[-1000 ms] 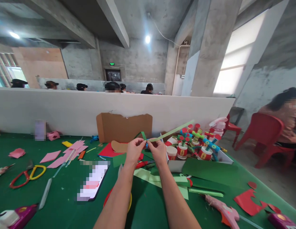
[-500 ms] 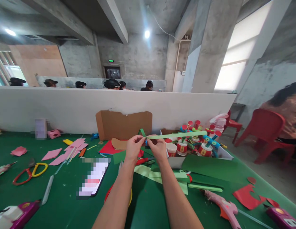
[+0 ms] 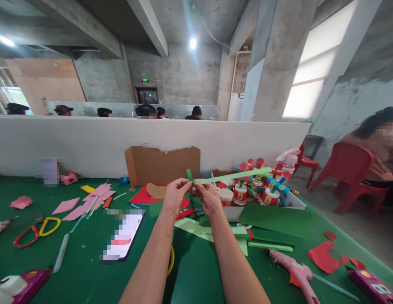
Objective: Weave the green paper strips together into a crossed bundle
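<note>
Over the table's middle, my left hand (image 3: 176, 195) and my right hand (image 3: 209, 197) meet fingertip to fingertip, both pinched closed. A light green paper strip (image 3: 234, 175) runs from between my right fingers out to the right, above a box of crafted figures. At my left fingertips a short dark green paper strip (image 3: 189, 174) sticks up; it seems to join the light strip where they cross. The exact join is hidden by the fingers. Light green paper pieces (image 3: 204, 230) and a green-and-black spiral piece (image 3: 197, 214) lie below my hands.
A white box (image 3: 299, 202) holds several red-and-white cup figures. Brown cardboard (image 3: 166, 166) stands behind. Scissors (image 3: 28, 237), a phone (image 3: 124, 236) and pink papers (image 3: 96, 196) lie left; a pink glue gun (image 3: 294, 270) and red scraps (image 3: 324, 256) lie right.
The dark green strip, a slanted fold before, now stands more upright. The light strip's far end has risen slightly, and my right fingers have curled a little. The view has shifted slightly.
</note>
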The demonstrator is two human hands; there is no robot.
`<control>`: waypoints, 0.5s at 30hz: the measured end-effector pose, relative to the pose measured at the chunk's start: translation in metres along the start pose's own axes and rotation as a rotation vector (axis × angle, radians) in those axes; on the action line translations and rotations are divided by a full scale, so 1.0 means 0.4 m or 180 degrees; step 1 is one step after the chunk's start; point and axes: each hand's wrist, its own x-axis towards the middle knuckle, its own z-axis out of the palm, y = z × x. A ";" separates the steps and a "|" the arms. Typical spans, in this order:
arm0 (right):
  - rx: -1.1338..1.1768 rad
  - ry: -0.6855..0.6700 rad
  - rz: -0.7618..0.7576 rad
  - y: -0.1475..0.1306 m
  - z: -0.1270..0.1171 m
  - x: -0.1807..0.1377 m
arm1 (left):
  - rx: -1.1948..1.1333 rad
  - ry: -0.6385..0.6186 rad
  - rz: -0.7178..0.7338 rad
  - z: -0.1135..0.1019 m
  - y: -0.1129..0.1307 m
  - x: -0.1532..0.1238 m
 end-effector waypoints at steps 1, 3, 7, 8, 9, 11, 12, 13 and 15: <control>0.0017 0.0010 0.0024 -0.001 0.001 -0.001 | -0.0014 0.0018 0.0003 0.001 0.000 0.000; 0.0043 0.0035 0.0039 -0.005 0.003 -0.005 | -0.0036 0.0036 0.0000 0.002 0.001 -0.001; 0.0019 0.0101 0.0016 -0.011 0.007 -0.013 | 0.0011 0.0034 0.0002 0.002 0.003 -0.002; 0.0011 0.0110 0.0008 -0.011 0.008 -0.014 | 0.0011 0.0041 -0.0012 0.002 0.002 -0.002; 0.0007 0.0112 -0.0006 -0.011 0.008 -0.014 | -0.0005 0.0055 -0.0031 0.004 0.002 -0.002; -0.0013 0.0121 -0.0069 -0.009 0.008 -0.012 | -0.0077 0.0092 -0.0078 0.007 0.001 -0.002; -0.0039 0.0127 -0.0093 -0.007 0.008 -0.011 | -0.0129 0.0118 -0.0098 0.008 0.000 -0.002; -0.0071 0.0142 -0.0106 -0.005 0.008 -0.010 | -0.0177 0.0140 -0.0119 0.010 -0.002 -0.002; -0.0129 0.0179 -0.0118 -0.002 0.007 -0.008 | -0.0259 0.0150 -0.0162 0.011 -0.005 -0.002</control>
